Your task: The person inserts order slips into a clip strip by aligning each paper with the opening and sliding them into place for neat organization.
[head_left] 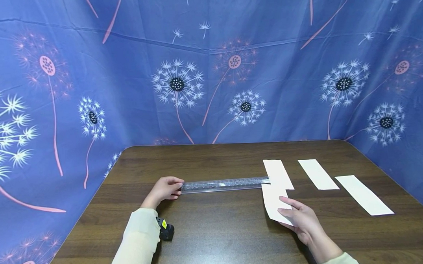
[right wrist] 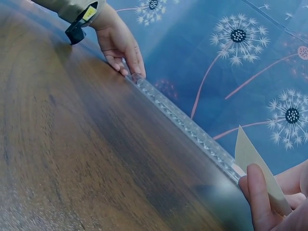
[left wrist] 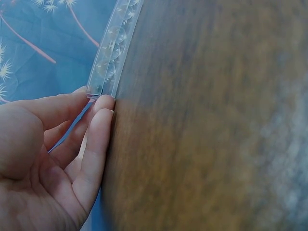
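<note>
A long clear plastic strip (head_left: pixel 224 184) with a row of round shapes along it lies across the table. My left hand (head_left: pixel 166 188) pinches its left end between thumb and fingers, seen close up in the left wrist view. Thumb and fingers of my right hand (head_left: pixel 304 221) grip a white paper card (head_left: pixel 274 200), slightly bent and tilted, at the strip's right end. Just behind it, a second white card (head_left: pixel 278 173) lies on the table and overlaps the strip's end in the head view. In the right wrist view the held card (right wrist: pixel 257 166) stands up on edge beside the strip.
Two more white cards, one farther back (head_left: pixel 318 174) and one nearer (head_left: pixel 364 195), lie apart at the right of the brown wooden table (head_left: pixel 216 234). A blue cloth (head_left: pixel 200 30) with dandelion prints hangs behind. A black wrist camera (head_left: pixel 165 230) sits on the left sleeve.
</note>
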A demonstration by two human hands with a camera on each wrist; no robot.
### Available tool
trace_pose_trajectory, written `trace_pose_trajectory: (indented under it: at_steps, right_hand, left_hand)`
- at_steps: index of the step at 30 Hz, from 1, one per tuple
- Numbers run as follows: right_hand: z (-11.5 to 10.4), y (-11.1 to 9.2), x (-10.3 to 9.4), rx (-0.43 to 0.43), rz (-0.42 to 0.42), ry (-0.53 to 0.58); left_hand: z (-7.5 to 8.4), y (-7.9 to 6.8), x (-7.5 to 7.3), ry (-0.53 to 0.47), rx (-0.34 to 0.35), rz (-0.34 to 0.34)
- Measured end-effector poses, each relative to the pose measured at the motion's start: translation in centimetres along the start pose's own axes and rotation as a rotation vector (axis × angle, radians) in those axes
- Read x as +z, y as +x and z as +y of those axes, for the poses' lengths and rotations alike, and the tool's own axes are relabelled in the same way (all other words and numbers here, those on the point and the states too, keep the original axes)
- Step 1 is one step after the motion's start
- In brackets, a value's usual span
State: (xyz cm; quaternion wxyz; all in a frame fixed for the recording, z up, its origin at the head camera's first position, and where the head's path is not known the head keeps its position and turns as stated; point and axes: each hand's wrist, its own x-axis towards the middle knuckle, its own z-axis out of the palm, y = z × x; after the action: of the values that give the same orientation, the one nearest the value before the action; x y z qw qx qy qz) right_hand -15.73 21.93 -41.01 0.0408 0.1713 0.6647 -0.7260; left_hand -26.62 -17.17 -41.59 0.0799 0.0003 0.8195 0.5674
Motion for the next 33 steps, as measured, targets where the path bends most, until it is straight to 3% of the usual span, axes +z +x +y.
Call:
trace_pose_trajectory:
  at_steps: [9,26,33]
  right_hand:
    - [0.0,-0.1,0.4,-0.002,-0.027,-0.025]
    - [0.0,0.1,1.5,0.018,0.02,-0.048]
    - [0.0,0.1,1.7,0.013,0.004,-0.03]
  left_hand:
    - [0.0,0.0,0.0,-0.003,0.001,0.002]
    - [-0.1,0.1,0.0,0.015,-0.009,-0.002]
    - [0.0,0.0,-0.1,0.014,-0.008,-0.004]
